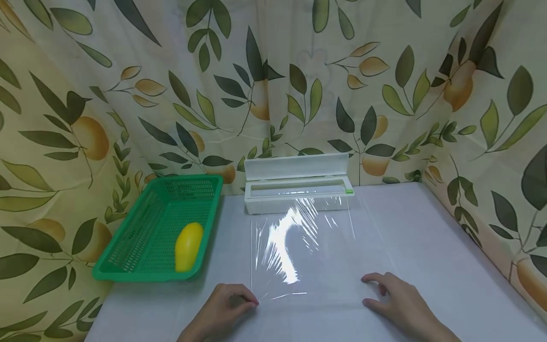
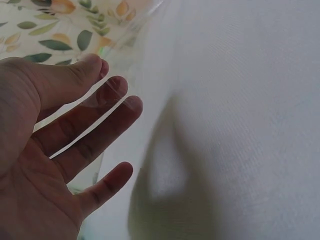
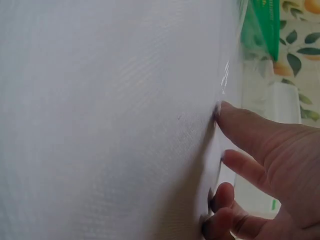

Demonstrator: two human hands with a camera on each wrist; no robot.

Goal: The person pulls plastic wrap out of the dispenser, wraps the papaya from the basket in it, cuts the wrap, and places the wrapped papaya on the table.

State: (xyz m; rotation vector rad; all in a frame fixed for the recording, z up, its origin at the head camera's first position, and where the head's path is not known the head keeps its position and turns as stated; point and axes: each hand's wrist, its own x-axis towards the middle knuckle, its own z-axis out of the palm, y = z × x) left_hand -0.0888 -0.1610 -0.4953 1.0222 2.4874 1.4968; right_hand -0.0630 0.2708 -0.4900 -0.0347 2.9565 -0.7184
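A sheet of clear cling film [image 1: 316,256] stretches toward me from a white cling film dispenser [image 1: 299,205], whose lid stands raised. My left hand [image 1: 226,306] pinches the film's near left corner between thumb and forefinger; in the left wrist view the other fingers of that hand [image 2: 65,120] are spread. By the film's near right side, my right hand [image 1: 399,299] has its thumb and forefinger apart. The right wrist view has this hand's thumb [image 3: 245,122] at the film's edge, but I cannot tell whether it touches the film.
At the left stands a green plastic basket [image 1: 102,270] with a yellow mango-shaped fruit [image 1: 188,247] in it. A green slider [image 1: 349,191] sits at the dispenser's right end. Leaf-patterned curtains [image 1: 265,95] surround the white-covered table [image 1: 427,247] at the back and sides.
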